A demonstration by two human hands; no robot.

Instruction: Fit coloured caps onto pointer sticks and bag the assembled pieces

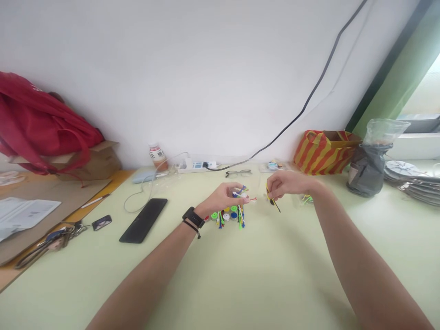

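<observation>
My left hand [227, 196], with a black watch [193, 217] at its wrist, is closed on several thin coloured plastic sticks [240, 194], blue, white and red among them. Just below it on the table stand small round pots with green, white and blue lids [234, 215]. More coloured sticks [243, 219] lie across and beside these pots. To the right, my right hand [283, 185] pinches a thin yellow and black stick [272, 200] above the table, apart from the left hand. Its exact kind is too small to make out.
A black phone-like slab [143, 221] and white cable lie left. Behind are a drink bottle [158, 156], power strip [197, 166] and glasses [238, 173]. At right stand a striped bag [323, 153] and grey bag [367, 169]. Keys [65, 233] and a red backpack [44, 123] are far left.
</observation>
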